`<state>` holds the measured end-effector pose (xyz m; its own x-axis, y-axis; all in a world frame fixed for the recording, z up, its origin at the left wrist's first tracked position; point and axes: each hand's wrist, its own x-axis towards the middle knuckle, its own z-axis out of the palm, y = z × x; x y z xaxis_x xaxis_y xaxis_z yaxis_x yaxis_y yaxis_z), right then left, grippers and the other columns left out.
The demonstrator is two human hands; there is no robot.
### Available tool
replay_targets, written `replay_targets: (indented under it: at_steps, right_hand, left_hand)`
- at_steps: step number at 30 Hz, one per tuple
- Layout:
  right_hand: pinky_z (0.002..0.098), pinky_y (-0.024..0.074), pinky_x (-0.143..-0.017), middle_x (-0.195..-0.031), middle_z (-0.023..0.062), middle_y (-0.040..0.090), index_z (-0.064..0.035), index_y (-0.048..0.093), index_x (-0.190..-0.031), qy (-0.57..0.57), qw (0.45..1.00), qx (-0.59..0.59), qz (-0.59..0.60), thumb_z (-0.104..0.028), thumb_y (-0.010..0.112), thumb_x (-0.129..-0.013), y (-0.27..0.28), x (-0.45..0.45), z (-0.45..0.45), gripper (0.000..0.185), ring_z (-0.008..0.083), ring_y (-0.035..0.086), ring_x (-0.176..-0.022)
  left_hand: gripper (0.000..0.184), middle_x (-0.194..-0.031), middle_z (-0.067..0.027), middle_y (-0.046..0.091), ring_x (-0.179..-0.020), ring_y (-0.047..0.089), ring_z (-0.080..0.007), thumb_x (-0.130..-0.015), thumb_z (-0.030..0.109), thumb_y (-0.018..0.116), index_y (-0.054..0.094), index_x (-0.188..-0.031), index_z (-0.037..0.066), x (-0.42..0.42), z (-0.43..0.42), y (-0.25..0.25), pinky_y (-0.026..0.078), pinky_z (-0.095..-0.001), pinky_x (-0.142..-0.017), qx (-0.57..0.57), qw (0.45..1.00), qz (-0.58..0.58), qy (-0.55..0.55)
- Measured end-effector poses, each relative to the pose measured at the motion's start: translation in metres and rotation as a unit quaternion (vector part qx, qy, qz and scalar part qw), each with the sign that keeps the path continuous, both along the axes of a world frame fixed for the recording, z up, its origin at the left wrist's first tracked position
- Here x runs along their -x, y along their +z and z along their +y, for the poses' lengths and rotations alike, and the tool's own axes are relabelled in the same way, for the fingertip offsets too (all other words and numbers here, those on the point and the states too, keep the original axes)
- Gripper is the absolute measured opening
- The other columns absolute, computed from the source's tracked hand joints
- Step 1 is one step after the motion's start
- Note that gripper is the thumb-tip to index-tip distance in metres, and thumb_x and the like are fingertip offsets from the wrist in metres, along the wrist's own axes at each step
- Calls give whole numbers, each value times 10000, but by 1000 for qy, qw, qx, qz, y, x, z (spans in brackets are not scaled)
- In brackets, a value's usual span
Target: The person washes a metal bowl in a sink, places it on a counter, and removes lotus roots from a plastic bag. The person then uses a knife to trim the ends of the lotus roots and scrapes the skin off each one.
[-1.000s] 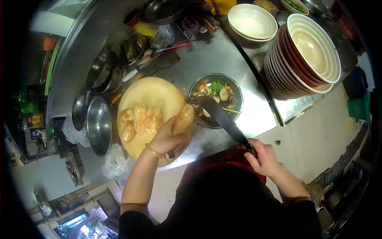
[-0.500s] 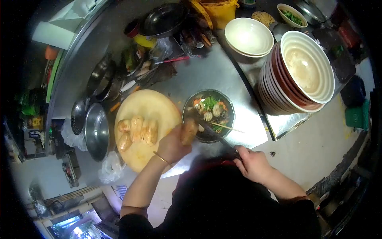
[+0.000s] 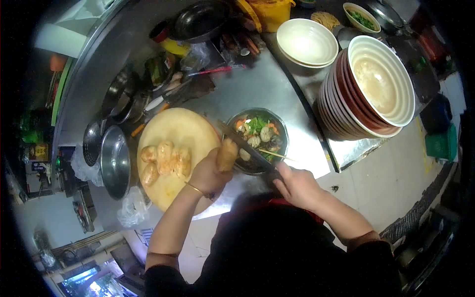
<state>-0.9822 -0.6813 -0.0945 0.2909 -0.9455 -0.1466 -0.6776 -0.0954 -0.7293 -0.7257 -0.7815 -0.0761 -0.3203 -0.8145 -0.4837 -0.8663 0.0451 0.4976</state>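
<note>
My left hand (image 3: 208, 174) grips a thick, tan, stubby piece of food (image 3: 228, 154) whose kind I cannot make out. It is at the left rim of a metal bowl (image 3: 286, 143). My right hand (image 3: 302, 188) is closed round the handle of a knife (image 3: 246, 147), its long dark blade slanting across the bowl against or very near the piece. Greens (image 3: 257, 124), orange bits and pale rounded morsels fill the bowl, and a thin stick (image 3: 279, 155) juts over its right edge. Several similar tan pieces (image 3: 166, 159) lie on a round cutting board (image 3: 175, 121).
A tall stack of bowls (image 3: 341, 106) stands on the right counter, with white bowls (image 3: 308, 42) behind it. Left of the board are a metal basin (image 3: 116, 163), a strainer (image 3: 92, 141) and a plastic bag (image 3: 132, 207). Pans (image 3: 200, 20) and a yellow bucket (image 3: 271, 15) stand at the back.
The knife blade has swung up and leftward, and my right hand has moved up and left with it. My left hand, holding the tan piece, has shifted slightly left. The whole view has shifted a little.
</note>
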Motion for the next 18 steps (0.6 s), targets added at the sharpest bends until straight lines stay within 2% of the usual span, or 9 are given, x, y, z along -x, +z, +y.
replay_targets:
  at_steps: [3,6,9,11,12,15,16,18]
  right_hand:
    - [472,500,-554,-738,176,630,-29,437,-1111,-3,1000,11,6,-170,608,-885,-1,-4,-6,316,383,629,-625]
    - [477,500,-554,-714,164,630,-26,444,-1094,-17,1000,4,12,-171,605,-884,0,-11,-10,302,385,632,-629]
    - [493,493,-561,-690,171,623,-24,445,-1090,-20,1000,15,11,-178,602,-887,0,-14,-10,299,400,628,-631]
    - [511,484,-571,-676,198,612,-20,436,-1109,-18,999,40,2,-185,596,-897,-4,-16,-11,313,422,618,-630]
    - [513,484,-578,-688,203,614,-20,431,-1110,-26,1000,16,2,-186,592,-899,-4,-19,-13,313,425,619,-641]
    - [515,484,-603,-727,222,621,-19,415,-1111,-58,998,-34,-1,-190,582,-906,-10,-21,-25,315,438,619,-678]
    - [514,485,-614,-741,229,623,-18,410,-1109,-71,997,-38,-7,-192,580,-907,-20,-22,-29,316,445,618,-692]
    - [512,505,-654,-763,240,643,-9,428,-1150,-86,996,-21,-10,-184,591,-899,-12,-18,-37,347,444,634,-719]
  left_hand:
    - [706,-1107,-245,637,-1040,616,-399,-717,229,716,433,-1333,31,3,-1,-7,496,-437,-882,77,997,-19,-7]
    - [749,-1121,-212,649,-1052,628,-346,-683,167,789,440,-1334,44,20,-3,8,493,-390,-907,75,987,-141,17]
    - [722,-1105,-199,651,-1029,630,-366,-686,197,775,449,-1321,86,1,-8,-8,507,-415,-867,-8,1000,19,-7]
    - [695,-1105,-187,652,-1026,630,-367,-689,196,764,464,-1310,113,4,-4,-5,511,-422,-862,14,1000,1,2]
    - [682,-1105,-181,653,-1025,630,-368,-690,196,758,472,-1305,127,11,-3,-1,513,-426,-860,28,1000,-6,6]
    - [666,-1116,-169,655,-1027,630,-370,-699,185,748,480,-1307,141,30,13,-1,514,-425,-868,99,986,-89,-101]
    - [686,-1145,-163,645,-1037,638,-339,-704,152,745,459,-1328,146,29,21,-18,514,-405,-884,149,982,-34,-111]
    - [724,-1157,-167,637,-1067,621,-340,-683,172,762,452,-1334,106,25,5,-13,508,-393,-889,126,990,-28,-60]
